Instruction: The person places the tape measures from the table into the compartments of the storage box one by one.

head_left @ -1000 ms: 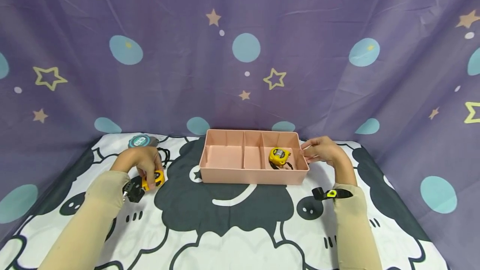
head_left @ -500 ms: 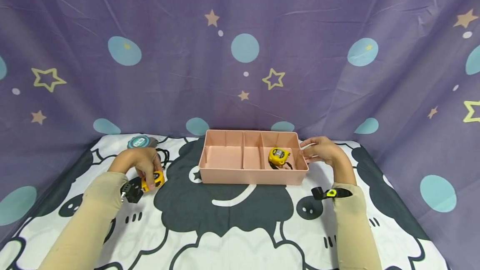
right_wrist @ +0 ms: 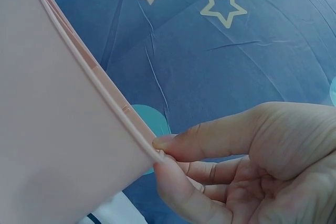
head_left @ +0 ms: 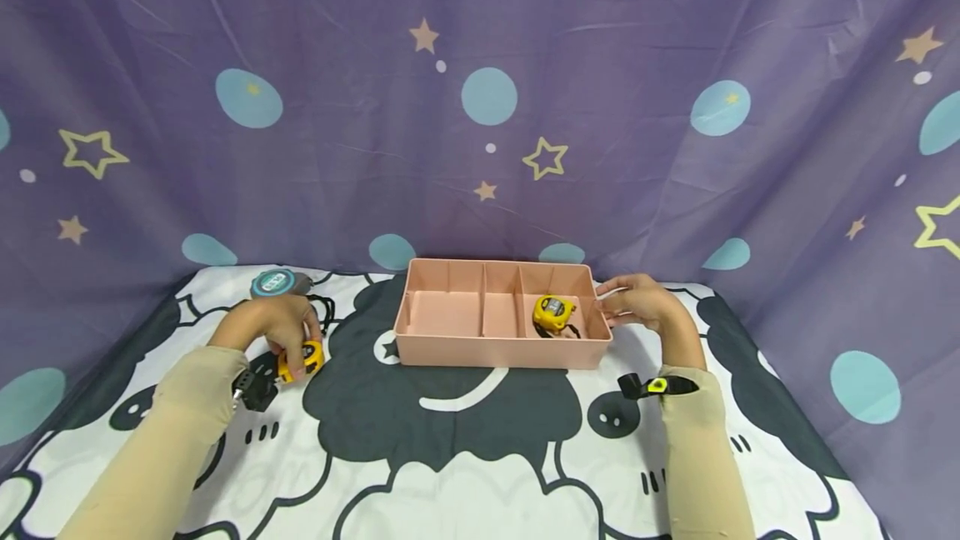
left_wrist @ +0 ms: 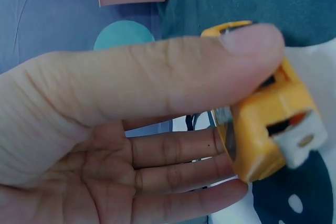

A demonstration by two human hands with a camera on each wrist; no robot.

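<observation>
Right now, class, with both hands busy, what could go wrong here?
The left grip only pinches the held tape measure and might drop it. Its metal hook juts out and could catch on something. The right grip pinches the rim of the box, so a tug might tip it and slide the yellow tape measure inside.

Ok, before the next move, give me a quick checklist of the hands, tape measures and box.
1. Left hand gripping the yellow tape measure: ok, pinched.
2. Right hand gripping the pink box: ok, pinching its right-end rim.
3. Held tape measure over the box: not ok, left of it.
4. Held tape measure lifted off the cloth: cannot tell.
5. Second yellow tape measure in the right compartment: ok.
6. Teal-and-grey tape measure boxed: not ok, beyond the left hand.
</observation>
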